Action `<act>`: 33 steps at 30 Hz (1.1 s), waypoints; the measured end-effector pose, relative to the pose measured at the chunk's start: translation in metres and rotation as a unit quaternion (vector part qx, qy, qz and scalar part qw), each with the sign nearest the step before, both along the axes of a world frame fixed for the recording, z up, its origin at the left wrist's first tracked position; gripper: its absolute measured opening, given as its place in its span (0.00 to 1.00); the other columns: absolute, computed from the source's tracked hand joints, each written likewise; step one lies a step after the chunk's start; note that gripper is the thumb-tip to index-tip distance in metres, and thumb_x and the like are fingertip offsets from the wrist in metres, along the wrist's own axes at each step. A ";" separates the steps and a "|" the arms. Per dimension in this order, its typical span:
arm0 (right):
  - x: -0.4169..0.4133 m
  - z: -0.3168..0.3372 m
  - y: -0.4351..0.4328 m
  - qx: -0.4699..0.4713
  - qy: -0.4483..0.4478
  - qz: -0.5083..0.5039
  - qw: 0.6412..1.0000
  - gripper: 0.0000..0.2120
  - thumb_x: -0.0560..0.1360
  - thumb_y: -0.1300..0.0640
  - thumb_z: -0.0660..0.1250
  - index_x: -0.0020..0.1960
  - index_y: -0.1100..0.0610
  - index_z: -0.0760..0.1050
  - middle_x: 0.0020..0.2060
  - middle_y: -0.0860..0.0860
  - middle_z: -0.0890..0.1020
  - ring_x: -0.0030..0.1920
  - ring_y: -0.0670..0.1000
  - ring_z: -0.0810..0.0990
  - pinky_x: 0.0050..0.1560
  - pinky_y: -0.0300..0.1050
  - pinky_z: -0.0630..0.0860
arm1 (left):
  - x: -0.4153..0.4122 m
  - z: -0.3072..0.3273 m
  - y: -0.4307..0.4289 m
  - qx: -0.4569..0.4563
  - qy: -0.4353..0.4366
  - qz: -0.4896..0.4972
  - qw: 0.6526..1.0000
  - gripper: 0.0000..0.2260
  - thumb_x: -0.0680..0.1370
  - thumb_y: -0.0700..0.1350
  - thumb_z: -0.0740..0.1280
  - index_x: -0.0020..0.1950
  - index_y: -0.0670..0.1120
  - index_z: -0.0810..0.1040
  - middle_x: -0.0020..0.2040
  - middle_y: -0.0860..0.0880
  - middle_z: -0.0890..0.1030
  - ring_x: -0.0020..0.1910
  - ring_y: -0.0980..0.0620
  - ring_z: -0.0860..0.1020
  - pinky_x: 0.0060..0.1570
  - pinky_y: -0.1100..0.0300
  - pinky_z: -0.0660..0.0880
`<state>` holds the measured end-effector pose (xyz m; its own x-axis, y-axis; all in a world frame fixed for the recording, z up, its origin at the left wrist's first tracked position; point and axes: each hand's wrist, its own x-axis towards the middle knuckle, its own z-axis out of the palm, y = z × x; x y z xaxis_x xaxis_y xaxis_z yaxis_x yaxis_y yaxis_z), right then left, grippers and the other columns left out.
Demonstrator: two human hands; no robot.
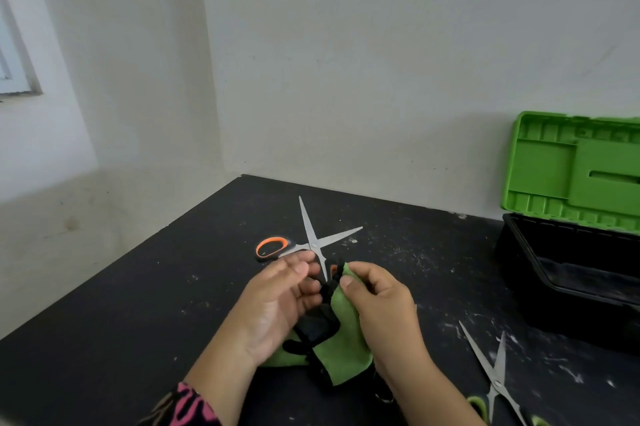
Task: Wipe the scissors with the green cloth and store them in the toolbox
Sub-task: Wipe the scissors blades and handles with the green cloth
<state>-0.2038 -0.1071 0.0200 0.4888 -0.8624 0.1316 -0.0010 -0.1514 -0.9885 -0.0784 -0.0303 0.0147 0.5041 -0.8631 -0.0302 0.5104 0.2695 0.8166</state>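
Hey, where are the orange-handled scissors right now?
In the head view, the orange-handled scissors lie open on the black table near centre, just beyond the left hand and well left of the open toolbox.

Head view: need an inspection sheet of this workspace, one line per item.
Surface: black table, with white specks and scuffs.
Job's things: orange-handled scissors lying open on the table; green-handled scissors lying open at front right; green cloth, black-edged, between the hands; toolbox at right, green lid up.
Clutter: nothing seen.
Grips: right hand pinches the green cloth; left hand is at the orange-handled scissors' near handle, hold unclear.
Cables: nothing seen.
Surroundings: white wall; window frame at left.
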 end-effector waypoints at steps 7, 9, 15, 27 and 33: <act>0.005 -0.004 0.011 -0.118 0.061 0.032 0.991 0.16 0.74 0.62 0.68 0.40 0.40 0.75 0.45 0.41 0.79 0.48 0.30 0.74 0.44 0.21 0.67 | -0.004 -0.002 -0.006 0.029 -0.076 0.147 0.986 0.08 0.80 0.41 0.60 0.49 0.38 0.78 0.39 0.45 0.84 0.34 0.51 0.82 0.32 0.60 0.78; 0.006 -0.007 0.011 -0.143 0.063 0.039 0.987 0.15 0.74 0.62 0.68 0.42 0.41 0.76 0.45 0.41 0.80 0.50 0.31 0.73 0.45 0.21 0.67 | -0.004 0.000 -0.005 0.017 -0.069 0.150 0.986 0.08 0.80 0.39 0.60 0.50 0.38 0.77 0.40 0.45 0.84 0.33 0.52 0.82 0.31 0.61 0.78; -0.002 0.000 -0.005 -0.153 0.031 -0.029 0.987 0.13 0.73 0.61 0.70 0.42 0.41 0.78 0.44 0.39 0.80 0.48 0.31 0.76 0.46 0.22 0.68 | 0.003 -0.001 -0.004 0.036 -0.067 0.208 0.975 0.07 0.79 0.36 0.61 0.43 0.40 0.77 0.32 0.46 0.82 0.29 0.53 0.80 0.28 0.62 0.77; -0.014 0.007 -0.027 -0.018 -0.094 -0.054 0.994 0.11 0.73 0.65 0.69 0.41 0.49 0.81 0.39 0.47 0.83 0.40 0.46 0.80 0.43 0.41 0.77 | 0.004 0.012 0.020 0.191 -0.221 -0.083 0.953 0.05 0.74 0.35 0.67 0.38 0.39 0.78 0.32 0.41 0.80 0.27 0.49 0.78 0.26 0.60 0.74; -0.002 -0.002 -0.010 -0.251 0.107 0.091 0.958 0.11 0.71 0.65 0.70 0.45 0.51 0.85 0.39 0.44 0.76 0.45 0.37 0.76 0.42 0.26 0.69 | -0.007 0.008 0.011 0.212 -0.276 -0.016 0.937 0.10 0.76 0.34 0.65 0.35 0.40 0.75 0.25 0.46 0.78 0.23 0.51 0.75 0.24 0.61 0.72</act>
<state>-0.2059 -0.1171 0.0182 0.6878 -0.6139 0.3873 -0.1234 -0.6247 -0.7711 -0.0859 -0.0196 0.0222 0.5177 -0.8476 -0.1169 -0.0182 -0.1476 0.9889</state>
